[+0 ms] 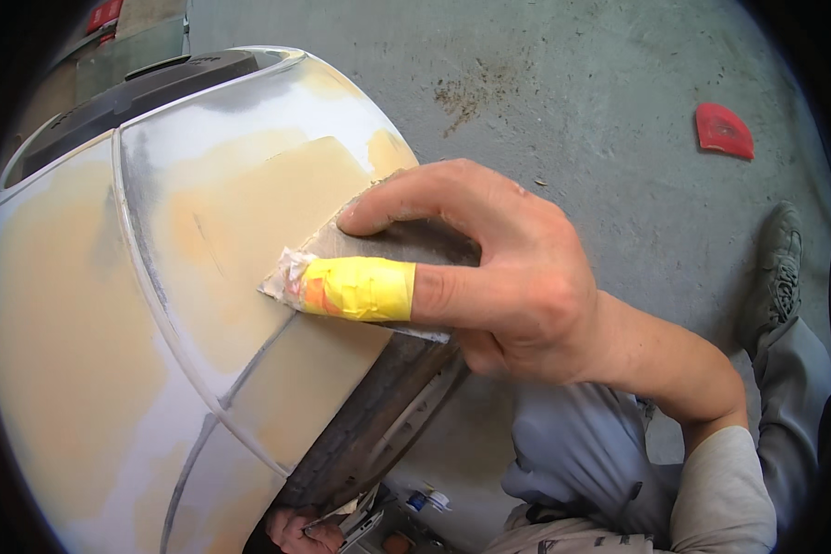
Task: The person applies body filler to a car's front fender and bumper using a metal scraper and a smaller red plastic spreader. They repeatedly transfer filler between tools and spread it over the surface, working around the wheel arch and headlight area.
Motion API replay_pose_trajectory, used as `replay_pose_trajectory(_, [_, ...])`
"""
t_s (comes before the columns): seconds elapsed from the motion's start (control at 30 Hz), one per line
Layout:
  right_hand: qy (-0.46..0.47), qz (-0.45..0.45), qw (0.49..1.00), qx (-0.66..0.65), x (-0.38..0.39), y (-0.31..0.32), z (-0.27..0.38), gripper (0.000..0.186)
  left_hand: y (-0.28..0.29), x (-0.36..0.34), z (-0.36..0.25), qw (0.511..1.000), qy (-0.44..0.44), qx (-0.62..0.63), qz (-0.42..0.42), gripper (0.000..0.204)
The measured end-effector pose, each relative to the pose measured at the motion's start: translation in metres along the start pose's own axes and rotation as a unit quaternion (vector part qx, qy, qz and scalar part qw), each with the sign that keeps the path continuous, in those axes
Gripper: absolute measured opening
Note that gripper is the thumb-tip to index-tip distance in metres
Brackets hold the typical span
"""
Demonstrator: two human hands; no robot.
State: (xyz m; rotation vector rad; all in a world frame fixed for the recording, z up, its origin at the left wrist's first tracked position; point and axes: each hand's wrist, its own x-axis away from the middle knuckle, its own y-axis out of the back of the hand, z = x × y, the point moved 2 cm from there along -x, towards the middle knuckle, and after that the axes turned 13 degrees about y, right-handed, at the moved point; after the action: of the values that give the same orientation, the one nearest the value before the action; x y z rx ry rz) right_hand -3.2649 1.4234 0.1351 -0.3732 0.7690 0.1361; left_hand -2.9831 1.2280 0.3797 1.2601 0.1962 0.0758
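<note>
My right hand (535,268) reaches in from the right, closed on a flat grey sanding pad (434,238) that lies against the car body panel (277,194). Yellow tape (365,288) wraps one digit, with torn, pale, crumpled material at its tip. Smooth beige filler patches cover the white and grey panel, and a seam runs down it. At the lower edge, beneath the panel's dark rim, my left hand (303,531) shows only in part. Its fingers are curled, and what they hold, if anything, I cannot make out.
A dark wheel-arch opening (374,406) lies under the panel's edge. Grey concrete floor (600,74) stretches to the right, bearing a dirt patch and a red flat piece (725,131). My shoe (780,268) and grey-trousered legs are at right. Small items (425,500) lie near the bottom.
</note>
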Motion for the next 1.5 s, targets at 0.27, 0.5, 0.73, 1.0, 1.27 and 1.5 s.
replay_pose_trajectory(0.27, [-0.064,0.006,0.998,-0.003,0.008,0.029,-0.013,0.056,-0.001,0.0,0.002,1.0,-0.021,-0.016,-0.017,0.038])
replay_pose_trajectory(0.5, [-0.023,-0.022,0.999,-0.005,0.004,0.005,-0.031,0.057,-0.002,0.005,0.009,1.0,-0.015,-0.018,-0.019,0.035])
replay_pose_trajectory(0.73, [-0.073,0.002,0.997,-0.025,0.009,0.034,-0.026,0.056,0.001,0.003,0.008,1.0,-0.019,-0.017,-0.012,0.036])
replay_pose_trajectory(1.0, [-0.002,-0.017,1.0,0.001,-0.006,0.011,-0.06,0.055,0.003,0.001,0.007,0.999,-0.026,-0.024,-0.017,0.036])
replay_pose_trajectory(1.27, [-0.059,0.011,0.996,-0.059,0.017,0.027,-0.015,0.062,-0.001,0.002,0.014,0.999,-0.031,-0.022,-0.032,0.037])
replay_pose_trajectory(1.5, [0.012,0.03,0.999,0.016,-0.043,0.023,-0.051,0.047,0.003,0.006,0.012,0.999,-0.008,-0.025,-0.026,0.036])
